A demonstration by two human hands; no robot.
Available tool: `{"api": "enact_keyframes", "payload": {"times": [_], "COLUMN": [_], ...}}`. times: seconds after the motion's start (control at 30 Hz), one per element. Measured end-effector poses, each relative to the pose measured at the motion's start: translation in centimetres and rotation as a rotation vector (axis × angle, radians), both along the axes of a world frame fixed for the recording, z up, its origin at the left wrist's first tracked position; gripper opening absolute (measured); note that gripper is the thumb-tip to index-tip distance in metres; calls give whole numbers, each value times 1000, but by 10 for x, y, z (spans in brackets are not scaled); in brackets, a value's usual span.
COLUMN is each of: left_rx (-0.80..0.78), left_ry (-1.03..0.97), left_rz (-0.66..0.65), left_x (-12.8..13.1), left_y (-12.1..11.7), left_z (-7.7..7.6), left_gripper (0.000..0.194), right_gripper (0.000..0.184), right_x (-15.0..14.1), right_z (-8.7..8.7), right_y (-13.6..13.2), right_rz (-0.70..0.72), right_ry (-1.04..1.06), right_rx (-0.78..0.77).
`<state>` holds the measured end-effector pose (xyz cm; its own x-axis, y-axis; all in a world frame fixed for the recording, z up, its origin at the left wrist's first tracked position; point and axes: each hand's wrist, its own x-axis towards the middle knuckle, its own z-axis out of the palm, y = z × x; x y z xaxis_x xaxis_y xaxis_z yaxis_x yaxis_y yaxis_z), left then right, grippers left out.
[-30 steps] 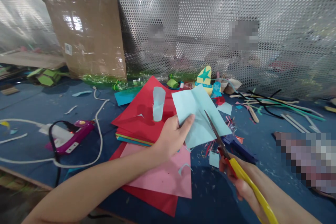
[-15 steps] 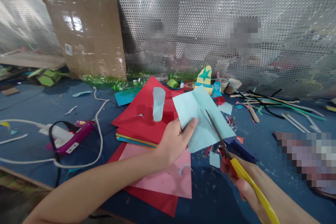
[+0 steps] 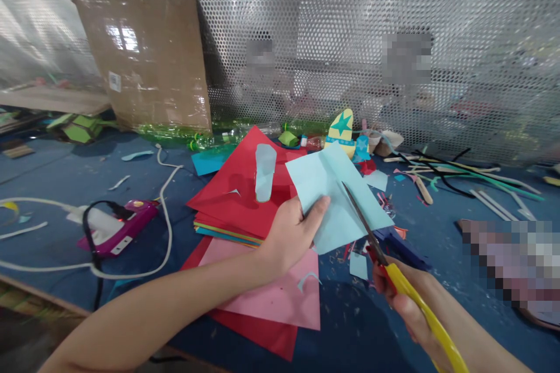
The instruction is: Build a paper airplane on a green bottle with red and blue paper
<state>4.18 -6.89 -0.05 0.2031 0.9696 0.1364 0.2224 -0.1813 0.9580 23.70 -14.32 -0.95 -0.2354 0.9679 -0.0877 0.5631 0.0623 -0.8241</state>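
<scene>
My left hand (image 3: 291,233) pinches a light blue sheet of paper (image 3: 326,186) near its left edge, thumb on top. In my right hand (image 3: 411,297) is a pair of scissors (image 3: 405,285) with yellow and red handles. Their dark blades lie across the right part of the sheet, with the tip near its middle. Beneath and to the left is a stack of coloured paper (image 3: 227,195), red on top. On it rests a light blue cut-out strip (image 3: 265,172). A pink sheet (image 3: 271,303) lies nearer me, partly under my left forearm.
A purple power strip (image 3: 120,233) with white and black cables is at left. Cardboard (image 3: 144,64) leans against the perforated metal screen (image 3: 332,29). Plastic bottles (image 3: 249,130), a yellow paper shape with a star (image 3: 341,128), sticks (image 3: 464,172) and paper scraps line the back and right.
Very little differs. My right hand and the scissor handles have shifted slightly to the right and down; the paper stays almost in place in my left hand.
</scene>
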Motion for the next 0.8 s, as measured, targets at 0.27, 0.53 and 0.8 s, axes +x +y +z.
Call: {"api": "enact_keyframes", "payload": {"times": [0.27, 0.53, 0.8], "left_rx": [-26, -35, -49], "left_ry": [-26, -41, -80], "left_rz": [-4, 1, -8], "left_x": [0, 0, 1], "left_y": [0, 1, 0], "left_z": [1, 0, 3], "left_gripper": [39, 38, 36], "right_gripper": [65, 64, 62], "right_x": [2, 1, 2], "right_z": [-1, 1, -3], "right_y": [1, 1, 2], "right_rz": [33, 21, 52], "right_ry": [12, -21, -22], "right_rx": [3, 51, 88]}}
